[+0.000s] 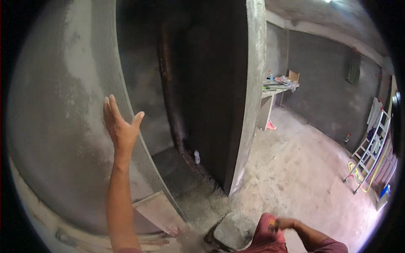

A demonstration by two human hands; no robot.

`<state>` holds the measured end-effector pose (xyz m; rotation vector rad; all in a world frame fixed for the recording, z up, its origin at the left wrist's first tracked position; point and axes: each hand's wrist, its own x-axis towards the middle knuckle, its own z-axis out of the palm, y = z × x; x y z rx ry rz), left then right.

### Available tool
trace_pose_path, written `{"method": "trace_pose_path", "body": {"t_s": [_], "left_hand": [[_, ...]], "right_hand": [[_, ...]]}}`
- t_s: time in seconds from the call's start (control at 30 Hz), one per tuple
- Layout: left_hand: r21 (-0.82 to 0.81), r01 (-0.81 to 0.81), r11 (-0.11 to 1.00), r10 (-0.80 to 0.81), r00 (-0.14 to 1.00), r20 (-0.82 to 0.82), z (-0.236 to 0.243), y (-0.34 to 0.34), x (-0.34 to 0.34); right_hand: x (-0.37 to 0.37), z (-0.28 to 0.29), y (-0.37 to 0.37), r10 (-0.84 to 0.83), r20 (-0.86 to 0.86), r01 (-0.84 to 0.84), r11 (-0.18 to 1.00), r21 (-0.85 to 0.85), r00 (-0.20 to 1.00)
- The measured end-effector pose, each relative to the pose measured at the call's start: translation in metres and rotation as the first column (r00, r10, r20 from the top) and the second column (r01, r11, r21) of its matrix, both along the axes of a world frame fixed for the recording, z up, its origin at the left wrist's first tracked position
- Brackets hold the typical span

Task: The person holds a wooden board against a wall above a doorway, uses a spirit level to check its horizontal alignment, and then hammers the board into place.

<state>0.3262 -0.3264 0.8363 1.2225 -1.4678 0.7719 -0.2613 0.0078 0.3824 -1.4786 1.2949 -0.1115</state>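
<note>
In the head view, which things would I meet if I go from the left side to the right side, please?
Left hand → bottle → wall end → right hand → ladder.

Dark doorway [202,92], bright floor [303,168], glaring ceiling lamp [328,1], fisheye curvature toward black rim

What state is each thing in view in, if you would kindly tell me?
Bare left hand: open, raised by the grey plastered wall
Bare right hand: blurred, grip unclear
Grey mortar-like mass: heaped
Flat pinkish-brown rectangular board: tilted
Whitish bottle-shaped container: upright
Silver metal ladder: standing, tilted
Thin yellow hose or cable: loosely coiled
White ceiling light: lit
</note>
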Motion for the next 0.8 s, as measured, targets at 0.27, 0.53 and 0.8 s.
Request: {"method": "trace_pose_path", "body": {"t_s": [0.27,0.53,0.8], "left_hand": [[-0.124,-0.317,0.940,0.303,0.946,-0.117,0.007,-0.072,-0.034],[-0.225,-0.516,0.826,0.517,0.854,-0.062,-0.016,-0.123,-0.034],[-0.178,-0.638,0.749,0.654,0.755,0.049,0.000,-0.114,-0.013]], "right_hand": [[0.006,0.285,-0.136,-0.535,0.755,0.921,0.296,-0.254,0.380],[-0.018,0.422,-0.307,-0.263,0.560,0.498,-0.267,-0.825,0.786],[-0.062,0.738,-0.509,0.472,0.629,0.764,-0.172,-0.622,0.618]]}}
